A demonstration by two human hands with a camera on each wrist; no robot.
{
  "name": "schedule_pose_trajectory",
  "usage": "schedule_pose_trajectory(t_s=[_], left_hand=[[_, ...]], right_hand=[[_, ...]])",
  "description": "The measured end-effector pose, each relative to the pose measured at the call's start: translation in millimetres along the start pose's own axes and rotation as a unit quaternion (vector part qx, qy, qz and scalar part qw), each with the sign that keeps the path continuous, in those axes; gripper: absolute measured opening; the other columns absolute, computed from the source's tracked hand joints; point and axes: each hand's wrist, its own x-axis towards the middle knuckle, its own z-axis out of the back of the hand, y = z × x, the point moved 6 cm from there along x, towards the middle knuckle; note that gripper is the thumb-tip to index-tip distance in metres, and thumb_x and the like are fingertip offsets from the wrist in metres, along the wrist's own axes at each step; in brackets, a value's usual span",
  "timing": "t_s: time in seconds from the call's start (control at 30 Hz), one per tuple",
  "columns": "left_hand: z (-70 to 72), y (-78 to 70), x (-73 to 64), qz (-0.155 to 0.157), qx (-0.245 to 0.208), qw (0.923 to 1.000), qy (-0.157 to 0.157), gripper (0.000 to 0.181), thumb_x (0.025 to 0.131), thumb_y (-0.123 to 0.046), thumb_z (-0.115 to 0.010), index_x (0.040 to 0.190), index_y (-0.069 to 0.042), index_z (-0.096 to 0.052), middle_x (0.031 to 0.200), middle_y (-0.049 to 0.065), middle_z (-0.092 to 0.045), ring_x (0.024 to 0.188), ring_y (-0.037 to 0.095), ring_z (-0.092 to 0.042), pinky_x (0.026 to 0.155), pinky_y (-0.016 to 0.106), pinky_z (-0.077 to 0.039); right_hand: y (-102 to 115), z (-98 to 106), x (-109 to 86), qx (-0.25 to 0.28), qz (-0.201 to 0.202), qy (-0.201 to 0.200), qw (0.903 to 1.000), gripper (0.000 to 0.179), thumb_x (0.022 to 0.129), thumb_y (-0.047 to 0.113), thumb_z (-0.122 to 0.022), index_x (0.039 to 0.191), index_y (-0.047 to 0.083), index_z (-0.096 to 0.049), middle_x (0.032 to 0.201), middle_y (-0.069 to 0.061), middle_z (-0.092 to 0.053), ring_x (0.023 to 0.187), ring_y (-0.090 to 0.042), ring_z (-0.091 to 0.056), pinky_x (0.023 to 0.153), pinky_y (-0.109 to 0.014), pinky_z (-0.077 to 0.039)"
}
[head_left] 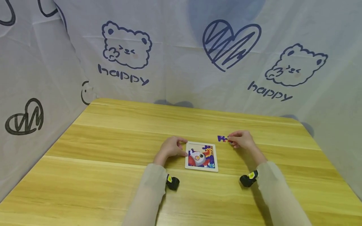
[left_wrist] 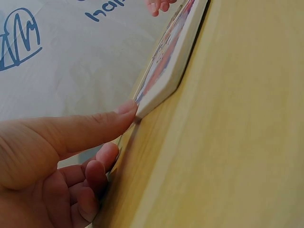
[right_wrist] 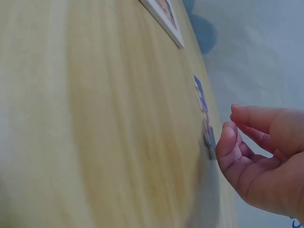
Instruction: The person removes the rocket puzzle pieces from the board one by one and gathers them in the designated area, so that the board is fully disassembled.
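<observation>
a pale cloth point(head_left: 181, 72) hangs along the far side and the left, printed with bears, hearts and the word "happy". in front of it spreads a wood-patterned surface point(head_left: 93, 185). two light sleeves reach in from the near side, the left sleeve point(head_left: 147, 194) and the right sleeve point(head_left: 285, 197), well apart.

between the hands, right of the middle, a puzzle point(head_left: 216, 160) lies flat on the surface: a light frame round a picture of a white and red bird, with a bare pale patch at its far left.

the left hand point(head_left: 172, 147) sits at the puzzle's left edge, thumb straight against it and a finger at the far left corner, not clamped round it. the right hand point(head_left: 243, 139) is to the far right of the puzzle, fingers loosely bent, thumb and fingertip slightly apart.

a small black camera is on each wrist.

smallest are the purple puzzle pieces point(head_left: 222, 138), lying on the surface beyond the puzzle's far right corner, just beside the right hand's fingertips; i cannot tell whether they touch.
</observation>
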Motion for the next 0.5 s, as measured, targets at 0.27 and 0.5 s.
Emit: schedule_pose_trajectory(t_s=[0.27,0.5], left_hand=[[-0.1,-0.6,0.6,-0.004,0.007,1.0000,-0.001,0.052,0.065,-0.011,-0.079,0.114,-0.006,-0.061,0.067,0.002,-0.052,0.057,0.013,-0.044,0.053,0.024,-0.035],[0.3,-1.2,0.5,-0.008,0.007,0.9999,-0.002,0.052,0.065,-0.010,-0.079,0.114,-0.006,-0.061,0.067,0.002,-0.052,0.057,0.013,-0.044,0.053,0.024,-0.035]], right_hand=[[0,-16,-4.2,0.032,-0.017,0.011,0.9993,0.026,0.085,0.002,-0.058,0.102,-0.017,-0.053,0.069,-0.005,-0.059,0.051,-0.009,-0.051,0.048,-0.023,-0.046],[5,-28,-9.3,0.039,-0.001,0.018,0.9991,0.026,0.084,0.002,-0.059,0.101,-0.017,-0.055,0.071,-0.007,-0.057,0.053,-0.010,-0.051,0.047,-0.023,-0.046]])
